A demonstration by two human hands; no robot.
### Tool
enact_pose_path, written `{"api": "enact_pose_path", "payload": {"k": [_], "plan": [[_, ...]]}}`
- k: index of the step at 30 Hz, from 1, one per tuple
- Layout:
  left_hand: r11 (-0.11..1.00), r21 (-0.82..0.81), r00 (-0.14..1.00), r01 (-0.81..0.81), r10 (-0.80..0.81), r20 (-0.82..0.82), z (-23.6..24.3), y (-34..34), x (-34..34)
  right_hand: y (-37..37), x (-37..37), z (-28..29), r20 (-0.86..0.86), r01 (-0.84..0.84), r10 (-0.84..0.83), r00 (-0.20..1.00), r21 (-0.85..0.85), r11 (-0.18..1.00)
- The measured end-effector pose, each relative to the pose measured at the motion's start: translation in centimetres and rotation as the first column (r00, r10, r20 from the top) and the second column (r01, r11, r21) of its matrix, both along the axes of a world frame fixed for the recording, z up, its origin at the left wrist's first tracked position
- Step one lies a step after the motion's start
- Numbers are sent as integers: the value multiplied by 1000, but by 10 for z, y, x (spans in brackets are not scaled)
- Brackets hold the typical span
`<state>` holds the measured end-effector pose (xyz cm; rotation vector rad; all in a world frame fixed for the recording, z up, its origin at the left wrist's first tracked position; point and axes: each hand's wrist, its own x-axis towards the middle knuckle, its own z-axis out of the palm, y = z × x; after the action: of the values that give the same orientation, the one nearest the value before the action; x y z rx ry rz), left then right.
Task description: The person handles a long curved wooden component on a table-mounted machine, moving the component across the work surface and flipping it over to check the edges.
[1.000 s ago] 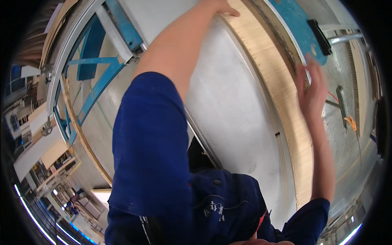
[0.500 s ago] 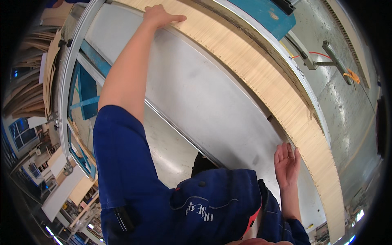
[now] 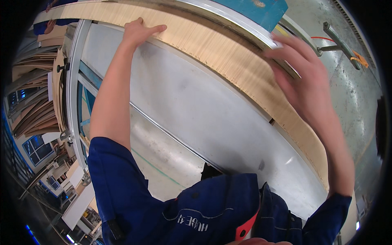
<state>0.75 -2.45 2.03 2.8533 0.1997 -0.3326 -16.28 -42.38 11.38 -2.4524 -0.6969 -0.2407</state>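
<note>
While my left hand (image 3: 139, 32) rests flat, fingers spread, on the long pale wooden veneer sheet (image 3: 228, 57) curving across the upper frame, my right hand (image 3: 304, 77) hovers open, blurred, over its far edge beside the grey metal table (image 3: 196, 110).

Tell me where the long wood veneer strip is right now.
In the head view, the wood veneer strip curves from upper left to lower right along the far edge of the grey metal table, under the left hand and right hand.
</note>
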Motion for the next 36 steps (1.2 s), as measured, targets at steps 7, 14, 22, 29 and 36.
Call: {"api": "enact_pose_path", "payload": {"k": [7, 14, 22, 29, 36], "plan": [[992, 113, 984, 57, -75, 163, -27, 25, 5, 73, 81, -27, -4, -123, 134, 991, -421, 899], [984, 174, 992, 36, -56, 110, -8, 11, -4, 101, 95, -42, 40, -93, 135, 990, -534, 840], [956, 226, 981, 186, -193, 8, -12, 8, 10, 112, 92, -41, 20, -89, 123, 992, -571, 816], [959, 212, 978, 190, -203, 40, -13, 12, 8, 127, 100, -34, -126, -93, 5, 992, -705, 704], [961, 207, 979, 186, -199, 46, -16, 14, 11, 137, 89, -33, -178, 59, -167, 970, -493, 868]]}}
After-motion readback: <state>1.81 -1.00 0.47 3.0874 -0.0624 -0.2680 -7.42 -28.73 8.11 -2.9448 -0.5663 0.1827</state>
